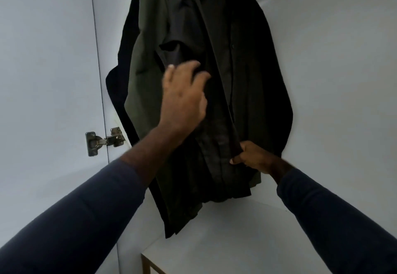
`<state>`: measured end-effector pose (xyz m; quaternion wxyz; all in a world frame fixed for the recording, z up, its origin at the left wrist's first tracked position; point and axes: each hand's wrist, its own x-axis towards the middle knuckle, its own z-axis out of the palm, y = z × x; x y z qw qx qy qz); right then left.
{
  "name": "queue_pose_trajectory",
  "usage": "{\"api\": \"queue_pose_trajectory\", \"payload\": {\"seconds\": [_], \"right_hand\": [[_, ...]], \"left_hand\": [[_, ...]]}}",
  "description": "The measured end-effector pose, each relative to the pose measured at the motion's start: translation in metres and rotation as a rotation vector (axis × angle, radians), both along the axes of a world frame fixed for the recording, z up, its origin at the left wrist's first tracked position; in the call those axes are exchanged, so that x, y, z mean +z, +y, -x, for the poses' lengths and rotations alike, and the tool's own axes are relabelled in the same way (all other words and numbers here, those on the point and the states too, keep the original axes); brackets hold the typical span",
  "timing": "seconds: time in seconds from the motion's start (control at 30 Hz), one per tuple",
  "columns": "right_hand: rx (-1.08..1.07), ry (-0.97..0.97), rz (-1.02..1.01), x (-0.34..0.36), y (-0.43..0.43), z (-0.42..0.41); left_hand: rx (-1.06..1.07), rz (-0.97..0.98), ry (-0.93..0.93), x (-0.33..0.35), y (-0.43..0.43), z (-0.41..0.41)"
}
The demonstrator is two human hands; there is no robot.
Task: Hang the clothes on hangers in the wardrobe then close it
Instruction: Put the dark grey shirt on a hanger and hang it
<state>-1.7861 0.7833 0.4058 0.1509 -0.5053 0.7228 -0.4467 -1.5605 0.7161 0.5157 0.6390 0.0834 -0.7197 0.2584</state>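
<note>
Dark clothes hang together inside the white wardrobe: a dark olive shirt (150, 80) in front and black garments (257, 69) behind it. Their hangers are out of sight above the frame. My left hand (184, 95) reaches up against the middle of the shirt, its fingers bent around a dark fold of fabric. My right hand (251, 155) is lower, pinching the shirt's front edge between thumb and fingers. Both arms wear dark blue sleeves.
The open wardrobe door (43, 69) stands at the left, held by a metal hinge (103, 141). A white shelf (247, 241) runs below the clothes. The wardrobe's white wall (343, 80) is on the right.
</note>
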Motion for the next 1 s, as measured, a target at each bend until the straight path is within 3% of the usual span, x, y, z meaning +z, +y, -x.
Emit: {"api": "queue_pose_trajectory", "payload": {"seconds": [0.13, 0.3, 0.4, 0.5, 0.57, 0.7, 0.77, 1.0], "right_hand": [[0.034, 0.126, 0.024, -0.008, -0.002, 0.015], [-0.034, 0.272, 0.19, -0.004, 0.004, 0.044], [0.026, 0.197, 0.247, -0.003, 0.009, 0.053], [0.199, -0.011, 0.291, -0.005, 0.012, 0.055], [0.262, -0.15, 0.314, -0.009, 0.011, 0.057], [0.192, 0.062, 0.261, -0.019, -0.004, 0.06], [0.161, 0.088, 0.287, -0.019, -0.013, 0.062], [-0.147, 0.188, 0.563, 0.025, -0.01, 0.093]], "left_hand": [[0.08, 0.242, -0.426, -0.034, -0.001, 0.044], [0.218, 0.27, -0.634, -0.037, -0.013, 0.084], [0.365, 0.297, -0.816, -0.021, -0.007, 0.102], [0.534, 0.16, -0.994, -0.007, 0.003, 0.118], [0.428, -0.001, -0.961, 0.002, 0.01, 0.121], [0.5, -0.133, -0.969, 0.005, -0.002, 0.129], [0.44, -0.169, -0.964, 0.002, -0.012, 0.133], [0.257, 0.237, -0.753, 0.012, -0.022, 0.149]]}}
